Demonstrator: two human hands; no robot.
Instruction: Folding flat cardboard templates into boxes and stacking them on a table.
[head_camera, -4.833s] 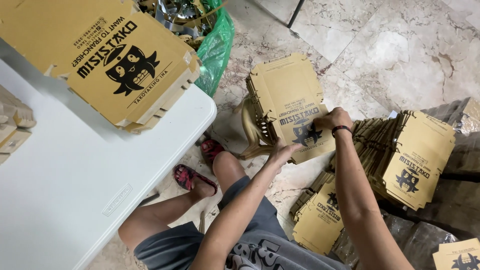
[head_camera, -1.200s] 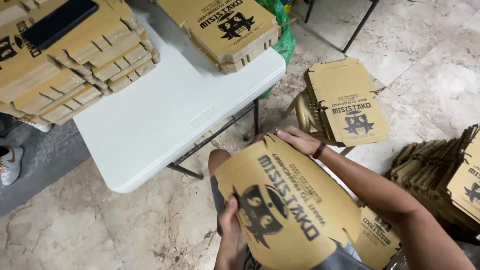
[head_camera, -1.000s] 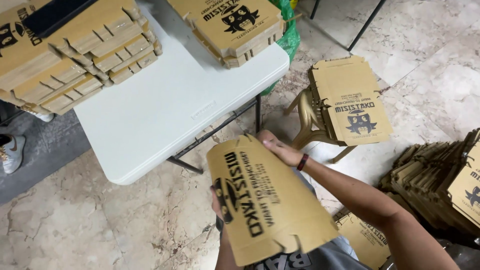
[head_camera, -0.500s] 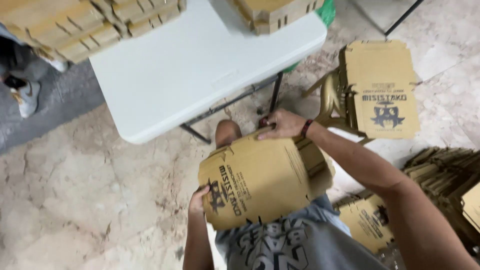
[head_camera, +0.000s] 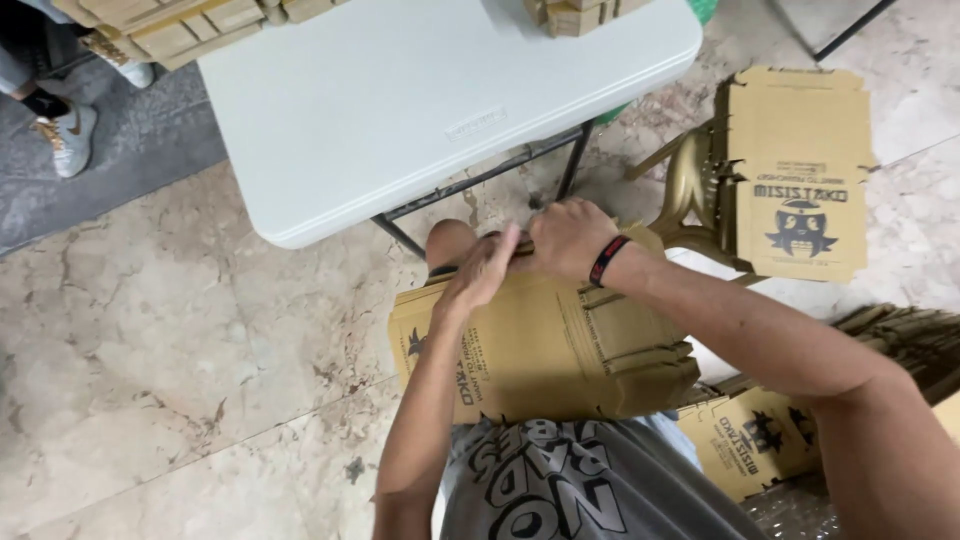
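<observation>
A flat brown cardboard box blank (head_camera: 545, 345) with dark print lies across my lap. My left hand (head_camera: 482, 272) presses on its far edge, fingers curled over the cardboard. Beside it, my right hand (head_camera: 568, 238), with a black and red wristband, grips the same far edge. The two hands touch each other at the top of the blank. Flaps on the blank's right side are partly folded up.
A white folding table (head_camera: 400, 110) stands just ahead, with stacks of folded boxes (head_camera: 190, 15) at its far edge. A pile of flat blanks (head_camera: 800, 175) rests on a gold chair to the right. More blanks (head_camera: 755, 445) lie on the marble floor. Another person's sneakers (head_camera: 70, 135) show at upper left.
I lifted a blank from the pile to my lap, turned it printed side down, and brought both hands together on its far edge. My view has tilted further down.
</observation>
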